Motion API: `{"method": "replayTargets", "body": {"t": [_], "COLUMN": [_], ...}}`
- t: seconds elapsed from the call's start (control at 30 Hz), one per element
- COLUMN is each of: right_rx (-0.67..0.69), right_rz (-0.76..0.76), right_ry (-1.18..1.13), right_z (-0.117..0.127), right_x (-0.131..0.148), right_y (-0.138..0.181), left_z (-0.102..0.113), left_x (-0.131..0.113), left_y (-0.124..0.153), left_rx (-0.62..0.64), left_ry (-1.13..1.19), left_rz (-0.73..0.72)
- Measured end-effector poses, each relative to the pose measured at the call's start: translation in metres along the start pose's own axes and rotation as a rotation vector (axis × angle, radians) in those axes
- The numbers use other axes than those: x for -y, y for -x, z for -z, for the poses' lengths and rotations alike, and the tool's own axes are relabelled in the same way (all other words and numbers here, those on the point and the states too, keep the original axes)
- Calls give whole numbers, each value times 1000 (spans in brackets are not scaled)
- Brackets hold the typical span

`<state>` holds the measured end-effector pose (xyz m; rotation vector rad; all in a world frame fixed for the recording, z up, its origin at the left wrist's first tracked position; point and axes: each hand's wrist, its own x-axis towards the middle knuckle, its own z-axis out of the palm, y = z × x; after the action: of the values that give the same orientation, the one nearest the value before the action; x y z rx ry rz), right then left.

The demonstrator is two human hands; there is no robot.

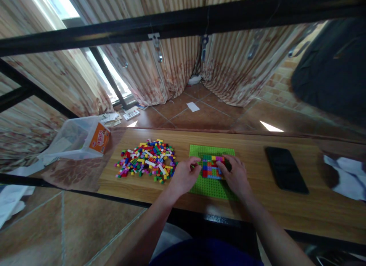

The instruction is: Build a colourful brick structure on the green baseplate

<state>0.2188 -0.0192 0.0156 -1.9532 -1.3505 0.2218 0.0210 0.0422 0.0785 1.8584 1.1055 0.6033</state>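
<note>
A green studded baseplate (213, 191) lies on the wooden table, carrying a rectangular block of multicoloured toy bricks (211, 170). My left hand (185, 176) is at the block's left side, over the baseplate's left edge. Its thumb and forefinger are curved with a gap between their tips, and I see nothing held there. My right hand (236, 176) grips the block's right side, thumb on top and fingers along the far right corner. Its fingers hide part of the block. To the left lies a spread pile of loose toy bricks (150, 159) in many colours.
A black phone (286, 169) lies on the table to the right, with crumpled white paper (345, 176) beyond it. At the left is a clear plastic bin (74, 138) with an orange label. A black metal bar (183, 20) crosses above, before striped curtains (171, 71).
</note>
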Motion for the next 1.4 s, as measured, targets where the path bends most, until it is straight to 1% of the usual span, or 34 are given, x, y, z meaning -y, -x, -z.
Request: {"method": "replayTargets", "body": {"t": [0.1,0.2,0.33,0.4,0.53,0.67,0.73,0.8,0.87,0.93,1.03,1.1,1.23,1.4], "right_rx": [16,21,-3,-9,-20,-32,-55,-81,-102,-109,-99,-93,-79,-83], "right_rz": [11,15,-63,-69,6,36,42,43,46,63,90,96,101,103], "right_ry": [0,-47,-150,-160,-69,66,131,181,210,232,262,276,299,308], "right_z": [2,2,3,3,1,-6,-9,-12,-14,-14,-13,-13,-13,-13], "right_x": [-2,-5,-8,-8,-9,-12,-13,-13,-12,-12,-13,-14,-17,-16], "right_y": [-2,-4,-7,-7,-5,-2,1,3,5,5,4,3,3,3], "left_z": [13,30,53,62,79,96,103,110,114,118,124,130,140,148], "left_x": [4,10,22,31,48,60,65,69,73,76,80,82,87,92], "left_y": [7,17,28,32,37,41,40,37,33,29,21,16,4,-6], "left_rx": [-49,-93,-169,-205,-314,-399,-455,-511,-538,-535,-496,-431,-262,-120], "left_ry": [21,19,-12,-26,-1,39,-11,-115,-242,-375,-565,-668,-828,-887], "left_rz": [-10,9,54,70,107,153,168,180,179,161,145,137,92,41]}}
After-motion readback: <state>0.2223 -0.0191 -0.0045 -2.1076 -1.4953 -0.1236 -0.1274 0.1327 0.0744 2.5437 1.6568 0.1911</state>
